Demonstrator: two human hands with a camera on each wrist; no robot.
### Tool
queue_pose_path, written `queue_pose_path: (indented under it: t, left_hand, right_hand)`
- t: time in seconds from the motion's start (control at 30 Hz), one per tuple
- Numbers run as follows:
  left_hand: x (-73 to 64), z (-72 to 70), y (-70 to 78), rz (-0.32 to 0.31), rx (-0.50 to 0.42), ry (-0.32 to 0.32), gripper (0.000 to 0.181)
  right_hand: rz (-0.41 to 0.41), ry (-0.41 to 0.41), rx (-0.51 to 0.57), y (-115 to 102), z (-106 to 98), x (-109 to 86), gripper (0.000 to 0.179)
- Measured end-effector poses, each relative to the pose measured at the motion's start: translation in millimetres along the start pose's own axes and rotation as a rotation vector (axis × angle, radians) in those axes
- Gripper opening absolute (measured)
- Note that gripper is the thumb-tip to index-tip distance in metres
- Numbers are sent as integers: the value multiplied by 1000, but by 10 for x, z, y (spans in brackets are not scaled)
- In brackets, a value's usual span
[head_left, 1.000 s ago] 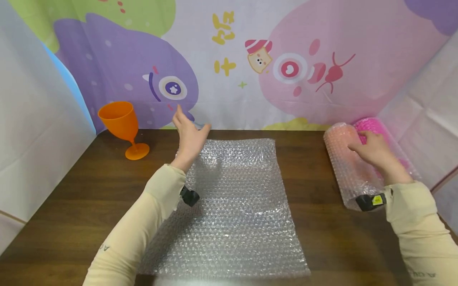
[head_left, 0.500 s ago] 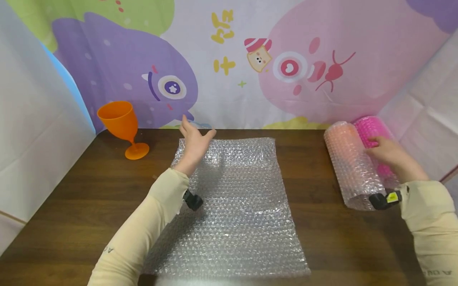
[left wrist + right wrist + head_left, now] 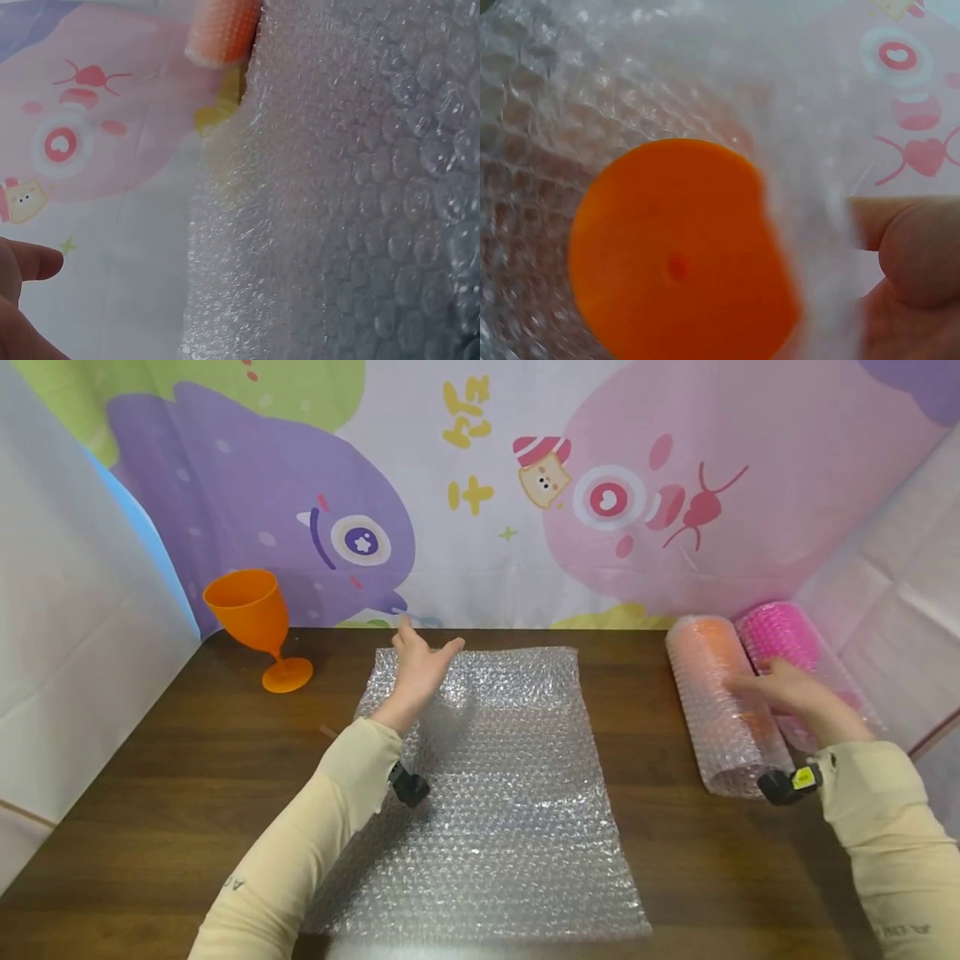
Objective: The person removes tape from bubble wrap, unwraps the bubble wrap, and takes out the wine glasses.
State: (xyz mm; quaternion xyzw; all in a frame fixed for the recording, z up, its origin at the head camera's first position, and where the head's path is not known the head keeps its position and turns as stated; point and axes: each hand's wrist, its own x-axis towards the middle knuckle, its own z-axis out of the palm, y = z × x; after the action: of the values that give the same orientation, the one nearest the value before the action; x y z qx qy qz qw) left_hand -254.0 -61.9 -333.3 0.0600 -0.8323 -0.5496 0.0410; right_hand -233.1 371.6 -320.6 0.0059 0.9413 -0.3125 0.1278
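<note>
My left hand (image 3: 422, 675) is held over the far left part of a flat bubble wrap sheet (image 3: 510, 793), thumb and fingers spread with nothing between them. At the right, my right hand (image 3: 798, 697) lies over the inner side of a bubble wrap roll (image 3: 712, 710), its extended thumb and fingers overlapping the roll. Inside that roll is an orange goblet, whose round base (image 3: 675, 255) faces the right wrist camera. A second roll (image 3: 787, 643) with a bright pink thing in it lies just behind the right hand. Part of it is hidden by the hand.
An unwrapped orange goblet (image 3: 251, 610) stands upright at the back left of the dark wooden table (image 3: 150, 793). A patterned curtain (image 3: 487, 568) hangs along the back edge, and white cloth walls (image 3: 75, 652) close off both sides.
My right hand shifted right, then back left, and the roll with the orange goblet now lies a little further left, apart from the pink one. My left hand moved slightly right and nearer.
</note>
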Motion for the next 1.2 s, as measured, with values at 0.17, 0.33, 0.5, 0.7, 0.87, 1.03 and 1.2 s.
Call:
queue_pose_path:
  t: [0.17, 0.33, 0.5, 0.7, 0.87, 1.03, 1.2]
  left_hand:
    - [-16, 58, -20, -25, 7, -87, 89]
    - [-17, 148, -49, -17, 31, -130, 85]
    - [-43, 236, -74, -19, 19, -190, 79]
    - [-87, 303, -98, -11, 14, -256, 71]
    - [-125, 344, -126, -8, 94, -289, 63]
    - [-139, 385, -141, -11, 105, -334, 58]
    - [-153, 423, -165, -15, 134, -353, 54]
  right_hand:
    - [27, -32, 89, -2, 94, 43, 48]
    - [53, -90, 253, -43, 181, 72, 56]
    - [112, -98, 292, -82, 246, 85, 75]
    - [117, -52, 238, -113, 305, 85, 92]
    - [79, -24, 263, -159, 382, 95, 88]
    - [66, -42, 404, -228, 472, 93, 71]
    - [70, -37, 451, -331, 569, 60, 82]
